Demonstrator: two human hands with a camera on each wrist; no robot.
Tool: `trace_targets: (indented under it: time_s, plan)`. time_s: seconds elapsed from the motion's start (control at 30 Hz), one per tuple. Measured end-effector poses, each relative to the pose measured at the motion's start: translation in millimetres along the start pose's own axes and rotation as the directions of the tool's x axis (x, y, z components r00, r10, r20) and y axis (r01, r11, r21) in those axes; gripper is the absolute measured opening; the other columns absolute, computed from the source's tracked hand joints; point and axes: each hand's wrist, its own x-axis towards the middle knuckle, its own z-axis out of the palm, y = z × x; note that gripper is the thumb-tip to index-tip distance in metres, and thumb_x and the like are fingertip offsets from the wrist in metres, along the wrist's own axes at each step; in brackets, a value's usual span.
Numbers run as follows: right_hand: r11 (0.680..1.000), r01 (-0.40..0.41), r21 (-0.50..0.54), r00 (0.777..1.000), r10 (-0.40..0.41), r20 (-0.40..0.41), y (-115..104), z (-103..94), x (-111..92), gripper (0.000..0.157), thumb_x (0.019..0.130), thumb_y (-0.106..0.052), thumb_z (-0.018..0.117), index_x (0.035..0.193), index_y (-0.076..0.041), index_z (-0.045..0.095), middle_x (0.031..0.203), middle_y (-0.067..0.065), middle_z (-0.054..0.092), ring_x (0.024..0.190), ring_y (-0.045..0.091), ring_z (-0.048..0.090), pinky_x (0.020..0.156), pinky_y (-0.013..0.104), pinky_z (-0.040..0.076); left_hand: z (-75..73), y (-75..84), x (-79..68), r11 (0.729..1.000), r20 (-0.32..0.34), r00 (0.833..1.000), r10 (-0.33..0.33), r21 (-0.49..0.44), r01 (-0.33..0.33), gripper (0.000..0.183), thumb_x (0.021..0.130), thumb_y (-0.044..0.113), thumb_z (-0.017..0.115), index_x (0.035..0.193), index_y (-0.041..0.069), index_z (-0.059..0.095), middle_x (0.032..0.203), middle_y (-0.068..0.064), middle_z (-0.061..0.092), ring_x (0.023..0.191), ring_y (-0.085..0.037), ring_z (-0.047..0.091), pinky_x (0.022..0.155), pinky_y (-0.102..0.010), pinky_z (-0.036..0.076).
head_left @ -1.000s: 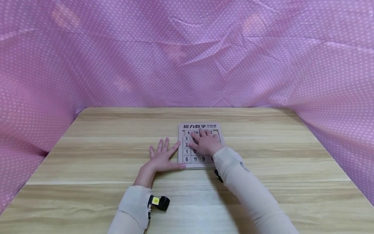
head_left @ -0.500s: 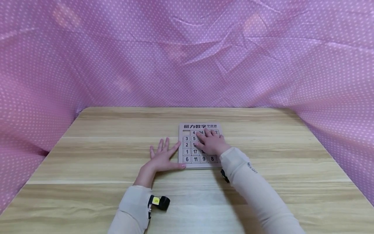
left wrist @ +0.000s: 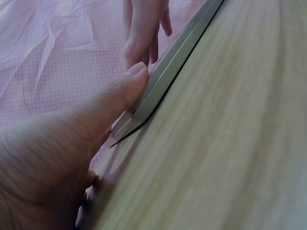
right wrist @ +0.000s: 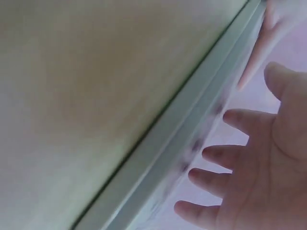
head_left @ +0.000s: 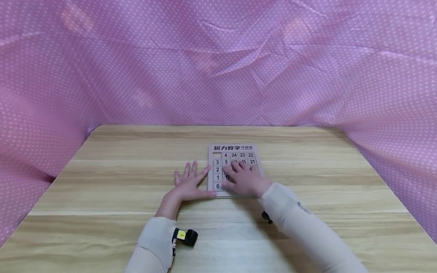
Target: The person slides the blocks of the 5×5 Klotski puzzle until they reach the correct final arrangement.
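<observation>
A pale number sliding puzzle point(head_left: 232, 148) lies flat on the table, with dark Chinese lettering along its far border. Its top row reads 4 point(head_left: 225, 155), 24, 23, 22, and the top-left slot is vacant. My left hand point(head_left: 188, 187) lies spread at the board's left side, index fingertip at the edge and thumb on the near-left corner. That thumb point(left wrist: 120, 91) rests on the rim in the left wrist view. My right hand point(head_left: 245, 180) is over the lower tiles, fingers spread and hiding many of them. In the right wrist view its fingers point(right wrist: 211, 182) hold nothing.
The wood-grain table point(head_left: 119, 174) extends around the board on all sides. A pink dotted cloth point(head_left: 218, 76) hangs behind it and at both sides. A black wrist camera point(head_left: 190, 237) sits on the left sleeve.
The 4 tile and others in the top row have shifted right, leaving the top-left slot vacant. My right hand has then drawn back toward the near side. My left hand stays put.
</observation>
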Motion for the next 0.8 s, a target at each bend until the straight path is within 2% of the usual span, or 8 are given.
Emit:
trace_targets:
  time_s: [0.2, 0.3, 0.5, 0.8]
  plan:
    - [0.985, 0.166, -0.055, 0.986, -0.165, 0.015, -21.2, 6.7, -28.5, 0.062, 0.085, -0.058, 0.026, 0.137, -0.024, 0.023, 0.142, 0.007, 0.009, 0.127, 0.032, 0.010, 0.095, 0.056, 0.012, 0.2, -0.7, -0.2, 1.000, -0.005, 1.000, 0.012, 0.016, -0.012, 0.097, 0.057, 0.077, 0.048, 0.137, 0.036, 0.012, 0.141, -0.015, -0.007, 0.125, -0.031, -0.015, 0.089, -0.057, -0.017]
    - [0.974, 0.214, -0.070, 0.977, -0.213, 0.017, -27.3, 10.0, -36.5, 0.062, 0.086, -0.057, 0.026, 0.137, -0.022, 0.025, 0.142, 0.007, 0.010, 0.127, 0.031, 0.010, 0.095, 0.055, 0.013, 0.2, -1.3, -0.6, 1.000, -0.007, 1.000, 0.016, 0.018, -0.016, 0.097, 0.057, 0.077, 0.048, 0.137, 0.036, 0.011, 0.141, -0.016, -0.007, 0.125, -0.032, -0.015, 0.089, -0.058, -0.016]
    - [0.970, 0.232, -0.067, 0.973, -0.233, 0.000, -27.9, 14.4, -41.2, 0.061, 0.086, -0.055, 0.028, 0.136, -0.019, 0.026, 0.142, 0.007, 0.009, 0.127, 0.031, 0.009, 0.096, 0.054, 0.012, 0.5, -0.4, -1.1, 1.000, -0.002, 1.000, 0.016, 0.026, -0.016, 0.099, 0.056, 0.078, 0.046, 0.137, 0.035, 0.011, 0.141, -0.016, -0.008, 0.125, -0.032, -0.015, 0.089, -0.058, -0.016]
    - [0.971, 0.233, -0.051, 0.972, -0.233, -0.008, -25.4, 12.4, -36.5, 0.060, 0.087, -0.054, 0.028, 0.136, -0.021, 0.026, 0.142, 0.006, 0.011, 0.126, 0.032, 0.012, 0.095, 0.055, 0.014, 0.8, 0.0, -0.8, 1.000, -0.004, 1.000, 0.012, 0.020, -0.011, 0.097, 0.058, 0.076, 0.048, 0.137, 0.035, 0.011, 0.141, -0.016, -0.008, 0.125, -0.031, -0.016, 0.089, -0.057, -0.017]
